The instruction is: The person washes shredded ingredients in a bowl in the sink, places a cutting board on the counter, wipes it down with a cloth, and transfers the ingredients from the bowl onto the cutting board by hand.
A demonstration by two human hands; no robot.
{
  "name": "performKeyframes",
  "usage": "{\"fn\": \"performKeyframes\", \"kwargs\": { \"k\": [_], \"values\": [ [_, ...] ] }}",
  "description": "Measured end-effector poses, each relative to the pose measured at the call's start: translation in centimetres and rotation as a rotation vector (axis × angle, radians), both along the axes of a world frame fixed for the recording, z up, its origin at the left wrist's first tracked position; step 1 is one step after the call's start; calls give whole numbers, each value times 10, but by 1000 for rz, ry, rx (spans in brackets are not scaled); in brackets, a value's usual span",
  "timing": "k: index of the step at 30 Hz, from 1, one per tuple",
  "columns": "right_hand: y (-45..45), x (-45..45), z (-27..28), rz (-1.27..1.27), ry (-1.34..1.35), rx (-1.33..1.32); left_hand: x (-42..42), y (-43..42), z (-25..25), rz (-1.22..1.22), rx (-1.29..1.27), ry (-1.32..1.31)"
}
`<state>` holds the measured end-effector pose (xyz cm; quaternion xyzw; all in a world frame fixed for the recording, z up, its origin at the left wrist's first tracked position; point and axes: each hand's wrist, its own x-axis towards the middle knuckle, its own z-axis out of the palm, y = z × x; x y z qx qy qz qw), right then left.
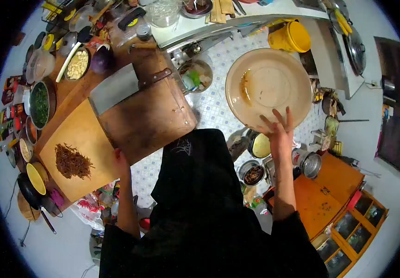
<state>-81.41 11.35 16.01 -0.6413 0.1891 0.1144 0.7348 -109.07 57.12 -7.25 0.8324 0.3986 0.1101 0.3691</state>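
Note:
My left hand (121,163) is at the near edge of the work surface, where a light wooden board (84,134) meets a darker, thick chopping block (149,116). Most of its fingers are hidden, so its grip is unclear. A heap of brown shreds (73,162) lies on the light board. Across the block rests a cleaver (115,89), its dark handle pointing right. My right hand (281,134) has its fingers spread over the near rim of a large beige basin (288,78). A little brownish liquid shows inside the basin.
Left of the boards stand a bowl of chopped greens (40,104), a bowl of pale peeled cloves (77,65), an eggplant (102,59) and a yellow bowl (36,178). A yellow bucket (297,37) is behind the basin. An orange cabinet (320,190) stands at right.

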Motion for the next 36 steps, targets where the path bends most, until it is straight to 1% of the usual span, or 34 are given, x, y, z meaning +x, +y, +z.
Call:
{"fn": "performKeyframes", "kwargs": {
  "k": [1,3,4,5,6,7,8,9,10,11,12,13,14,15,16,17,19,20,21,22,23,24,25,26,27,28,29,31,32,33,36],
  "values": [
    [-8,9,-9,-33,-17,29,4,-2,6,-2,5,-1],
    [-21,29,-26,-56,-20,77,24,-7,23,214,-437,131],
    [-25,40,-32,-103,32,116,39,-20,33,264,-382,67],
    [-32,50,-37,-149,87,153,48,-25,39,262,-381,71],
    [-42,57,-46,-123,39,185,56,-28,41,264,-428,135],
    [-47,68,-52,-127,40,143,64,-30,40,272,-477,196],
    [-48,81,-60,-90,26,62,60,-29,16,317,-456,134],
    [-52,91,-69,-48,18,-21,50,-28,-1,331,-456,142],
    [-62,98,-103,-8,-45,-77,47,-24,-18,384,-564,-70],
    [-55,105,-110,-11,-58,-57,68,-32,-20,427,-664,-292],
    [-50,116,-135,-6,-84,-72,79,-38,-19,380,-409,-90],
    [-47,120,-158,1,-101,-94,87,-46,-12,393,-405,-82],
    [-39,127,-179,26,-113,-107,94,-50,-11,268,-137,-18],
    [-30,133,-207,8,-152,-1,106,-49,-15,138,130,43],
    [-26,142,-242,71,-220,-121,111,-52,-12,311,-21,93],
    [-24,147,-276,136,-282,-243,115,-53,-13,328,-15,110],
    [-13,155,-344,189,-396,-489,113,-48,-20,219,194,248],
    [12,158,-340,94,-219,-324,116,-53,-20,234,196,280],
    [9,159,-394,135,-315,-385,122,-62,-23,227,390,324],
    [13,165,-424,183,-415,-476,126,-66,-27,211,581,371],
    [17,170,-443,250,-427,-609,124,-68,-26,218,572,416],
    [25,170,-459,247,-502,-533,120,-67,-26,275,462,295],
    [30,172,-457,356,-533,-731,117,-66,-25,337,357,161],
    [28,171,-469,411,-612,-806,111,-65,-27,350,351,176],
    [30,169,-481,467,-697,-875,106,-63,-31,292,436,197],
    [38,163,-479,513,-669,-905,102,-62,-33,235,524,214],
    [42,158,-474,557,-645,-934,103,-66,-33,256,523,220],
    [40,149,-479,631,-801,-1003,114,-77,-34,234,568,250],
    [40,144,-477,658,-799,-1025,122,-81,-33,300,549,296],
    [40,138,-472,684,-795,-1048,126,-83,-33,309,547,300],
    [52,115,-452,630,-864,-1066,127,-81,-22,294,534,262]
  ]
}}
